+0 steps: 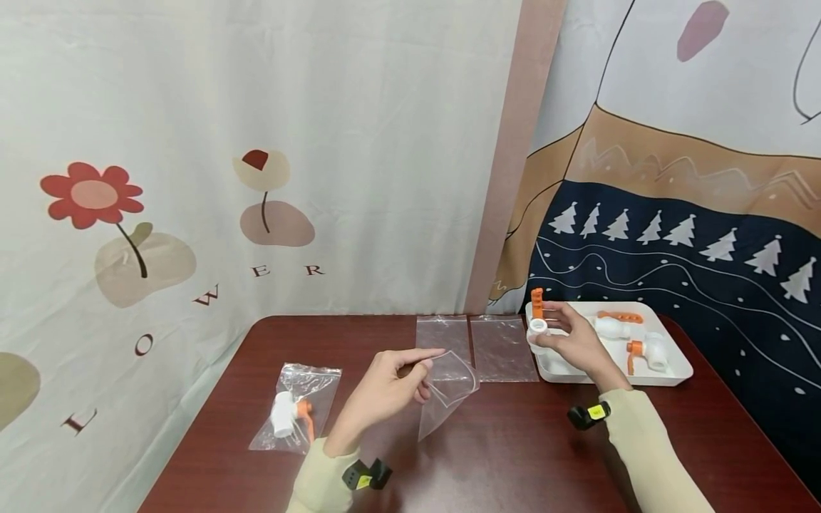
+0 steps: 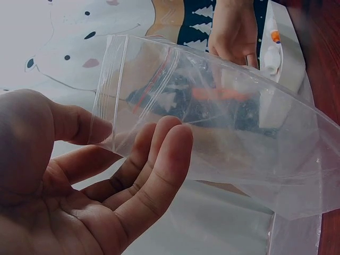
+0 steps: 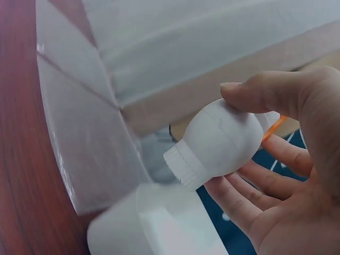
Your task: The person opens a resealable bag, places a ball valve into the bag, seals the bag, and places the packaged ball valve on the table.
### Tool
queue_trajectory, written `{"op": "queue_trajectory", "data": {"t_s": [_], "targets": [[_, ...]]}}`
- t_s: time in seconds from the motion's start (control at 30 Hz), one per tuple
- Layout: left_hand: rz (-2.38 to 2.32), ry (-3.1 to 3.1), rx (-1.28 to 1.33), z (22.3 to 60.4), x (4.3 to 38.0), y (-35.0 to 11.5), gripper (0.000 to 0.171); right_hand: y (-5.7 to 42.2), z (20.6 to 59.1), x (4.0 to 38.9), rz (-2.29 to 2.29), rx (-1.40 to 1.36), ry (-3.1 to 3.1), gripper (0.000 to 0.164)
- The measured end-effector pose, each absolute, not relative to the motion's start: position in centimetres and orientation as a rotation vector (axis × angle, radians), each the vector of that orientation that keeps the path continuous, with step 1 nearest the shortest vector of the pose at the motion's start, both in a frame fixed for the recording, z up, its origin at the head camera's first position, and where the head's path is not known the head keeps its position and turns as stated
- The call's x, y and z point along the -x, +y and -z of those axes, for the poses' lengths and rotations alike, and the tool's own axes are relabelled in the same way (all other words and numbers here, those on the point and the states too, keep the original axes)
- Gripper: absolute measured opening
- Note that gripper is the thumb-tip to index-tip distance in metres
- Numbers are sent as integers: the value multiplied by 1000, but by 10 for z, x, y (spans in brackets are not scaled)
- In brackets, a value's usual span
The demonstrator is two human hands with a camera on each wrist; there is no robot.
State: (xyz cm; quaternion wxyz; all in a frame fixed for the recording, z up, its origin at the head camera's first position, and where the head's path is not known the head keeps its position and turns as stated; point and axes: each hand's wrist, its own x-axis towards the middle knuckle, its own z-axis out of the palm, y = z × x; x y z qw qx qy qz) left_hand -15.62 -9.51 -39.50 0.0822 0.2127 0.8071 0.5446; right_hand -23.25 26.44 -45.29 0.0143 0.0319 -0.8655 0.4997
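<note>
My left hand [image 1: 385,385] pinches a clear zip-lock bag [image 1: 452,392] by its zip edge between thumb and index finger. In the left wrist view the bag [image 2: 228,138] hangs out to the right, with a red line near its zip and nothing inside. My right hand [image 1: 577,342] grips a white plastic ball valve [image 1: 537,329] with an orange handle, over the left end of the white tray [image 1: 564,369]. The right wrist view shows the thumb on the valve's rounded body [image 3: 223,138] and the fingers beneath it; its ribbed end points down-left.
Inside the tray lie two more white valves [image 1: 656,353] with orange handles. Two flat clear bags [image 1: 503,349] lie side by side left of the tray. At the table's left, another bag [image 1: 326,385] contains a white valve [image 1: 282,413]. A printed curtain [image 1: 385,178] hangs behind the table.
</note>
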Motion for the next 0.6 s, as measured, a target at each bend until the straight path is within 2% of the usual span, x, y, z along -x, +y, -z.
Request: {"op": "queue_trajectory", "data": {"t_s": [0.6], "targets": [[-1626, 2408, -636, 399, 158, -91, 34, 226, 412, 197, -1974, -217, -2503, 76]]}}
